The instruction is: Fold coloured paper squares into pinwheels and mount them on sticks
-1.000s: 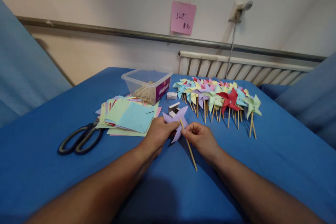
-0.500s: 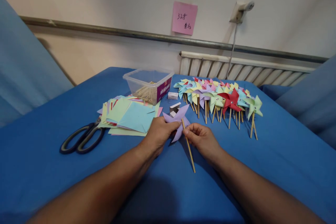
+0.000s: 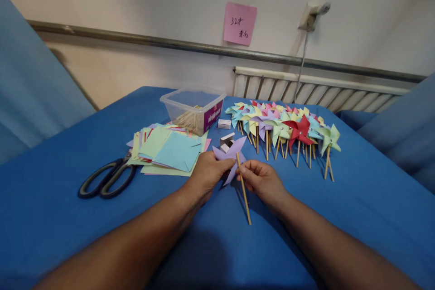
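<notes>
My left hand [image 3: 206, 174] pinches a purple paper pinwheel [image 3: 231, 154] just above the blue table [image 3: 61, 217]. My right hand [image 3: 263, 181] grips a thin wooden stick [image 3: 244, 190] whose top end lies against the pinwheel's middle; the stick slants down toward me. Both hands meet at the pinwheel, in the middle of the table.
Several finished pinwheels [image 3: 282, 129] on sticks lie in a row at the back right. A pile of coloured paper squares [image 3: 168, 149] and black scissors [image 3: 107, 179] sit to the left. A clear plastic box [image 3: 192, 111] with sticks and small white boxes [image 3: 224, 138] stand behind the hands.
The stick has turned slightly more upright in my right hand, its lower end shifting left. The hands and pinwheel stay in nearly the same spot.
</notes>
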`<state>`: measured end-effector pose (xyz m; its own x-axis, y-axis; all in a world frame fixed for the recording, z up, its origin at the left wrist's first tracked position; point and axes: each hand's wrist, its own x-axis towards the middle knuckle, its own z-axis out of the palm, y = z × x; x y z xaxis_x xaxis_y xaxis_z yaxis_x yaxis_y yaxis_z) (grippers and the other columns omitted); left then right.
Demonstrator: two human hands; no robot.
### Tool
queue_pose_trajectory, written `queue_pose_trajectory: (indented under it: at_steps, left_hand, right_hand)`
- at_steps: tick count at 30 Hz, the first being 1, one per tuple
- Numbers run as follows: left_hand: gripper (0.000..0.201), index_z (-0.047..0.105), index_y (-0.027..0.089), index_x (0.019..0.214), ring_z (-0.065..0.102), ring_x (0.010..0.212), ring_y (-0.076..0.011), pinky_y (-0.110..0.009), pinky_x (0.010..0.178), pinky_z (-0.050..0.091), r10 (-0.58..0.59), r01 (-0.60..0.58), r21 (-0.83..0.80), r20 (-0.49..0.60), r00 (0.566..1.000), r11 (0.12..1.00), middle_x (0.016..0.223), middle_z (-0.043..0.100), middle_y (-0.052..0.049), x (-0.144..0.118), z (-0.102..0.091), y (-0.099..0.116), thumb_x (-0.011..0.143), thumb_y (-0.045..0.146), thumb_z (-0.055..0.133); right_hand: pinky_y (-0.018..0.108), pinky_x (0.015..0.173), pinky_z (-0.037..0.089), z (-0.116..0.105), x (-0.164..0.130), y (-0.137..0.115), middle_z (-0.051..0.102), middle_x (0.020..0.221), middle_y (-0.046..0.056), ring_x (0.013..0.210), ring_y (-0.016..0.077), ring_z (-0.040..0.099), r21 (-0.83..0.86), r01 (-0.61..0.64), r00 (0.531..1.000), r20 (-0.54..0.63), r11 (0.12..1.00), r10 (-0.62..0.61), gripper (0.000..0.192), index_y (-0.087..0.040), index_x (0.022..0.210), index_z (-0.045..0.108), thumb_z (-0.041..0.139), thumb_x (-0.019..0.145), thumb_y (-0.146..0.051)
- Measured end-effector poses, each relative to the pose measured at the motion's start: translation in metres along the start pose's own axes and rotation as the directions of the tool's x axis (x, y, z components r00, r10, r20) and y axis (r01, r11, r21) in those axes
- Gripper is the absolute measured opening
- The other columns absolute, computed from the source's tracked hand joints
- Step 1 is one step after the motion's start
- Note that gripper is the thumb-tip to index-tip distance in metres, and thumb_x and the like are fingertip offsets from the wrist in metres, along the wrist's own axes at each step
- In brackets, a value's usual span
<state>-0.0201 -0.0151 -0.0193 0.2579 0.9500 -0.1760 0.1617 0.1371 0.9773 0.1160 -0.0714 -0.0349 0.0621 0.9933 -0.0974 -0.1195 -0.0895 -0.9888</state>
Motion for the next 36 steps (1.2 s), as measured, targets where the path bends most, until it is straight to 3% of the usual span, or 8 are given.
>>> queue_pose_trajectory:
  at_steps: [6, 16, 22, 27, 36]
  left_hand:
    - [0.021, 0.065, 0.012, 0.064, 0.049, 0.046, -0.0112, -0.022, 0.043, 0.031, 0.001, -0.001, 0.003, -0.003, 1.000, 1.000, 0.051, 0.057, 0.000, 0.001, -0.001, 0.000, 0.061, 0.032, 0.070]
    - [0.019, 0.063, 0.013, 0.059, 0.048, 0.044, -0.0110, -0.022, 0.042, 0.031, -0.007, 0.007, -0.012, -0.015, 1.000, 1.000, 0.049, 0.056, 0.000, 0.000, -0.001, 0.002, 0.059, 0.030, 0.071]
    - [0.017, 0.064, 0.012, 0.061, 0.053, 0.048, -0.0135, -0.023, 0.044, 0.035, -0.023, 0.018, -0.139, -0.035, 0.999, 0.990, 0.051, 0.059, -0.002, 0.001, 0.001, 0.002, 0.057, 0.026, 0.072]
    - [0.016, 0.062, 0.012, 0.059, 0.051, 0.046, -0.0119, -0.023, 0.045, 0.036, -0.036, 0.034, -0.223, -0.004, 0.999, 0.974, 0.049, 0.057, 0.000, 0.000, 0.003, 0.005, 0.057, 0.025, 0.072]
    - [0.012, 0.067, 0.011, 0.064, 0.048, 0.044, -0.0098, -0.022, 0.045, 0.036, -0.031, 0.041, -0.264, 0.042, 0.999, 0.964, 0.052, 0.059, 0.000, -0.003, 0.000, 0.006, 0.062, 0.023, 0.071]
  right_hand:
    - [0.018, 0.035, 0.024, 0.001, -0.001, -0.001, 0.065, 0.059, -0.002, 0.035, 0.0046, 0.042, 0.055, -0.095, 0.995, 0.033, 0.994, 0.094, 0.037, -0.018, 0.069, 0.055, 0.075, 0.063, -0.048]
    - [0.016, 0.034, 0.027, 0.002, -0.003, -0.004, 0.063, 0.055, -0.002, 0.035, 0.0034, 0.043, 0.094, -0.066, 0.998, 0.011, 0.993, 0.065, 0.037, -0.016, 0.066, 0.054, 0.078, 0.061, -0.043]
    - [0.017, 0.034, 0.036, -0.002, -0.003, -0.006, 0.067, 0.062, -0.002, 0.037, 0.0064, 0.049, 0.267, 0.037, 0.999, -0.031, 0.963, -0.030, 0.033, -0.019, 0.077, 0.052, 0.074, 0.069, -0.043]
    - [0.021, 0.049, 0.050, -0.005, -0.007, -0.013, 0.070, 0.073, 0.000, 0.052, 0.0097, 0.061, 0.420, 0.199, 0.977, -0.150, 0.886, -0.149, 0.026, -0.020, 0.085, 0.056, 0.076, 0.071, -0.028]
    - [0.024, 0.059, 0.054, -0.005, -0.010, -0.012, 0.071, 0.084, 0.002, 0.064, 0.0116, 0.066, 0.416, 0.246, 0.964, -0.201, 0.876, -0.176, 0.018, -0.020, 0.083, 0.062, 0.076, 0.074, -0.027]
